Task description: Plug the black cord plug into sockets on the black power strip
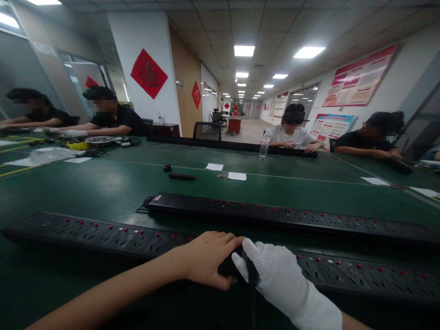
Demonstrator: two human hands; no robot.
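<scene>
A long black power strip [103, 237] with red buttons and rows of slots lies across the table in front of me. My bare left hand [202, 257] is closed over its middle, fingers on the top and thumb along the near side. Right beside it, my right hand [278, 270], in a white dotted glove, is closed on a black plug [252, 270] against the strip. From the plug a black cord [253, 302] hangs toward me. My fingers hide the plug's front, so I cannot tell how far it sits in a socket.
Behind lies a second black power strip [275, 213]. Farther back are a short black bar [182, 177], white papers [237, 176], a water bottle [264, 145] and another long dark strip [220, 145]. Several people sit around the green table [103, 178]; a plastic bag [51, 156] lies left.
</scene>
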